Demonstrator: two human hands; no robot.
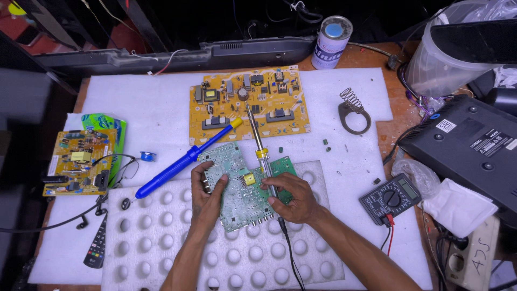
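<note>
While the left hand [207,189] is clamping its fingers on the thin green rectangular circuit board's [240,186] edge above the dimpled white foam sheet [161,237], the right hand [293,200] is gripping the yellow-collared soldering iron [259,143]; stiff, light, probably fragile, the board is best held by its edges.

One head-worn view looks steeply down, close above both hands, facing the far bench edge beyond them.

Wooden bench [396,116] under white foam sheet [156,108]; on it dimpled foam pad [253,253] lower centre, yellow circuit board [247,102] upper centre, multimeter [390,198] right, remote control [96,247] lower left.
</note>
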